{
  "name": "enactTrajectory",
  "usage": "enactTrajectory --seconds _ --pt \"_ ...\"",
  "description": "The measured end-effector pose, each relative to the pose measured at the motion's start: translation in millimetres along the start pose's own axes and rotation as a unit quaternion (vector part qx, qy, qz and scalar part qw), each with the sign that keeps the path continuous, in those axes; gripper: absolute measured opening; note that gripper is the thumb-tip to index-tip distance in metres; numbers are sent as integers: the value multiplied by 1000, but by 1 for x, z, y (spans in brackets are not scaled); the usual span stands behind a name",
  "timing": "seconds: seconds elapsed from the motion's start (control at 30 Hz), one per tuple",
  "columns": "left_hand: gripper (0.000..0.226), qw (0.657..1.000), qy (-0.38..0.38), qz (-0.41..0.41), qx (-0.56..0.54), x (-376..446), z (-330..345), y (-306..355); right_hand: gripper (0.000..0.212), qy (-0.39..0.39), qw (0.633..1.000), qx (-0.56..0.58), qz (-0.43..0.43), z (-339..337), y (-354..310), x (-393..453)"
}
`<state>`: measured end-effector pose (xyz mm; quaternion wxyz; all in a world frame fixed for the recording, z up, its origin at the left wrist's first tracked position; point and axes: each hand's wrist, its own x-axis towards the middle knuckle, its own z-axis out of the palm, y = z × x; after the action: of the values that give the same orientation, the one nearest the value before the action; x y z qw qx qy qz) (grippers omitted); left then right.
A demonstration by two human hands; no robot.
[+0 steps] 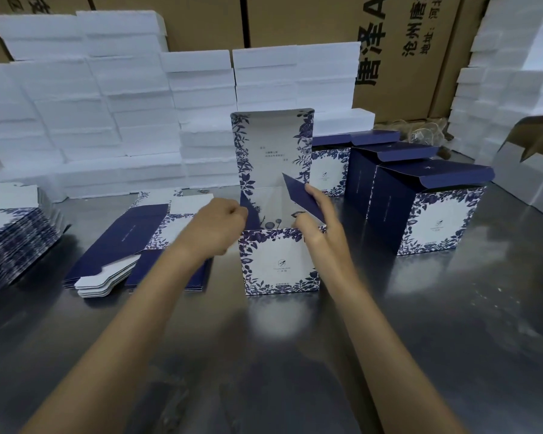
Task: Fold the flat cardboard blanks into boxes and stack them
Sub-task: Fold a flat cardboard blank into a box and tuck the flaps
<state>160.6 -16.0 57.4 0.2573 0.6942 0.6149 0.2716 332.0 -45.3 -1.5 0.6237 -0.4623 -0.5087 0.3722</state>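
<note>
On the shiny tabletop (420,324) a half-made box (279,264) stands upright with its tall lid raised. The left hand (220,227) has its fingers pinched on the left side flap, and the right hand (320,227) grips the right flap. Flat blanks (132,242) lie just left; finished boxes (427,211) stand behind right, before white foam stacks (107,114).
</note>
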Motion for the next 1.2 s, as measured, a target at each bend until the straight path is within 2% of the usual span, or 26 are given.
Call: enactTrajectory --seconds 0.07,0.17,0.3,0.43,0.6,0.67,0.77,0.87,0.97,1.1,1.17,1.2 --pt "37 999 17 28 -19 -2 8 -7 57 7 1000 -1 -1 0 0 1" --pt "35 999 -20 -13 -48 9 0 -8 53 8 1000 -5 2 -3 1 1" --pt "31 997 26 -24 -74 17 3 -2 50 4 1000 -6 12 -3 1 2" --pt "18 987 14 -25 -155 14 16 -9 52 3 1000 -9 9 -4 0 2" --pt "41 981 -55 -108 -153 24 -1 -3 50 1 1000 -5 -1 -9 0 4" --pt "38 980 -34 -122 -153 31 -5 -3 48 -16 1000 -3 -4 -8 0 3" --pt "22 977 26 -107 -181 35 2 -7 48 -29 1000 -3 -7 -6 -2 0" --pt "27 967 38 -97 -234 30 10 -14 50 -30 1000 -3 4 -7 -5 0" --pt "27 935 60 -61 -345 19 18 -21 52 -58 998 -10 20 -9 -9 -3" --pt "27 855 104 -24 -508 5 35 -26 59 -117 992 -13 54 -12 -13 -5" --pt "25 819 90 -26 -566 5 41 -27 50 -115 991 -27 61 -17 -17 -1" --pt "23 813 80 -25 -577 4 42 -29 41 -109 991 -31 66 -19 -18 2"
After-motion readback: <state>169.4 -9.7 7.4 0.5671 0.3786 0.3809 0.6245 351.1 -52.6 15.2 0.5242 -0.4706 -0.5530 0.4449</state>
